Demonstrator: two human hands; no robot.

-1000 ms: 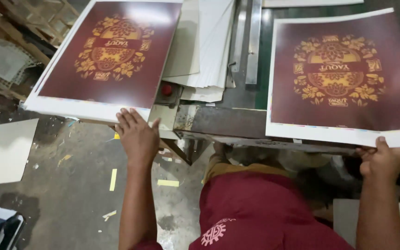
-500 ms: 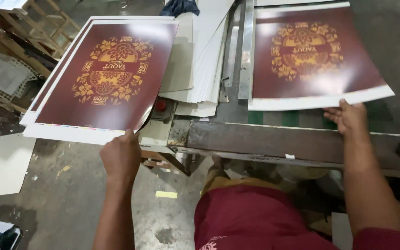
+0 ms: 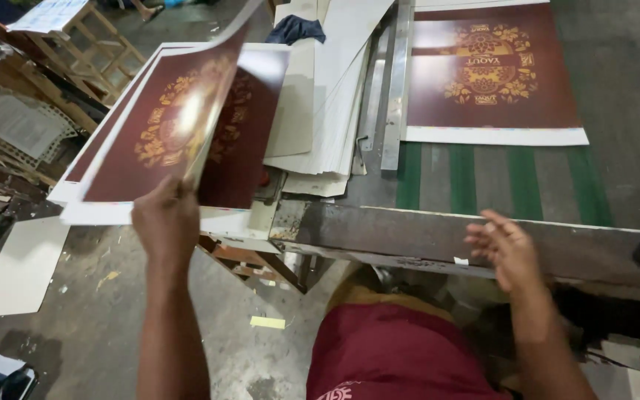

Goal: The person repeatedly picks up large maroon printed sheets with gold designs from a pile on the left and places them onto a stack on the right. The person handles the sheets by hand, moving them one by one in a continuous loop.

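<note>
The glossy maroon printed sheet (image 3: 179, 126), pinched at its near edge by the left hand (image 3: 166, 222) and lifted off the left stack (image 3: 98, 211), could be creased; the right hand (image 3: 501, 248) is spread open, empty.

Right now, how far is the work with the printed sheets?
One maroon printed sheet already lies flat on the green-striped machine bed. The left hand lifts another sheet off the stack; the right hand is empty. More sheets remain in the stack.

Fanned pile of plain white boards (image 3: 335, 96), long grey metal rail (image 3: 392, 89) just beside it; green-striped machine bed (image 3: 483, 181), rusty steel front edge (image 3: 424, 233); wooden stool (image 3: 87, 37), pale card (image 3: 16, 270) on littered concrete floor (image 3: 105, 333)
</note>
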